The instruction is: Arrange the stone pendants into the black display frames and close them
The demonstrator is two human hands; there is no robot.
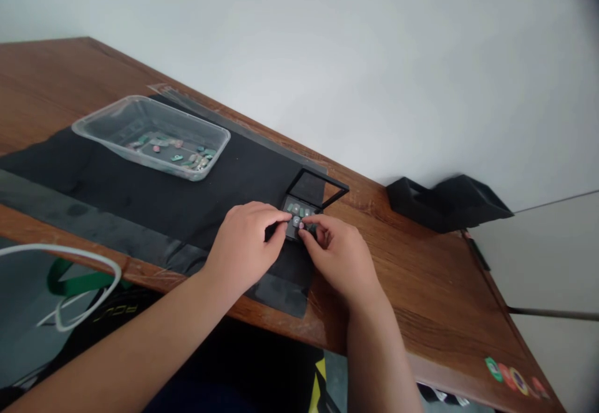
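1. Two hands meet at the middle of the frame over a small black case (299, 216) with its lid (317, 187) standing open.
2. Left hand (244, 239) has its fingers curled, tips resting on the near-left edge of the case; whether they pinch anything I cannot tell.
3. Right hand (337, 256) has thumb and forefinger nearly closed on a tiny pale piece (301, 224) over the case's slots.
4. Steadying the case with the left while the right lowers the piece straight into one slot looks like the careful way.
5. Upper left: a clear plastic tray (93, 127) holds more small greenish pieces (174, 147) on the black mat (196, 194).
6. Right of centre, a black foam holder (444, 202) sits on the wooden table (421, 288).
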